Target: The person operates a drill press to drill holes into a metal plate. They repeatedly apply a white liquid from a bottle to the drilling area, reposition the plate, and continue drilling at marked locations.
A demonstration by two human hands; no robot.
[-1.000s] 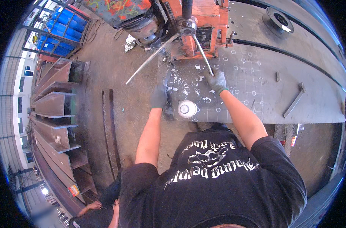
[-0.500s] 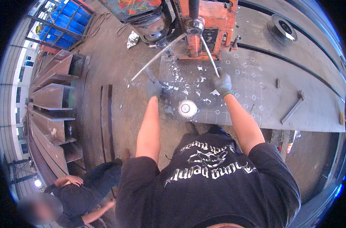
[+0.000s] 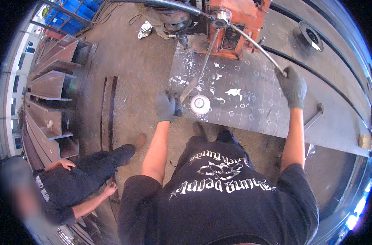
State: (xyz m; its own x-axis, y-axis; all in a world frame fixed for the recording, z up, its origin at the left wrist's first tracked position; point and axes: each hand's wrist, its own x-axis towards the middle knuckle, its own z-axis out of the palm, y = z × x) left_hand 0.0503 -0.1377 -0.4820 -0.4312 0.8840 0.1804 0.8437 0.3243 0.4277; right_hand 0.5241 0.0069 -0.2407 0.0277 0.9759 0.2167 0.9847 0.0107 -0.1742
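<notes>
My right hand (image 3: 293,87), in a grey glove, is closed around the outer end of a metal feed handle (image 3: 259,48). That handle is one of several spokes on the hub (image 3: 221,20) of an orange drill press (image 3: 245,28). At the left edge of the marked steel plate (image 3: 243,118), my gloved left hand (image 3: 165,107) is curled by the lower end of a flat, stick-like tool (image 3: 190,88) and seems to grip it. The tool's upper end overlaps another spoke. A round white container (image 3: 200,105) stands on the plate, near white splashes and chalk circles.
A hammer (image 3: 314,118) and a black spool (image 3: 310,36) lie to the right. Steel beams (image 3: 51,92) are stacked at the left, behind blue cylinders (image 3: 73,16). Another person (image 3: 67,183) is at the lower left, hand on hip.
My right hand has swung rightward with the feed handle, turning the spokes. My left hand has come nearer, and its tool now tilts right. The view has shifted.
</notes>
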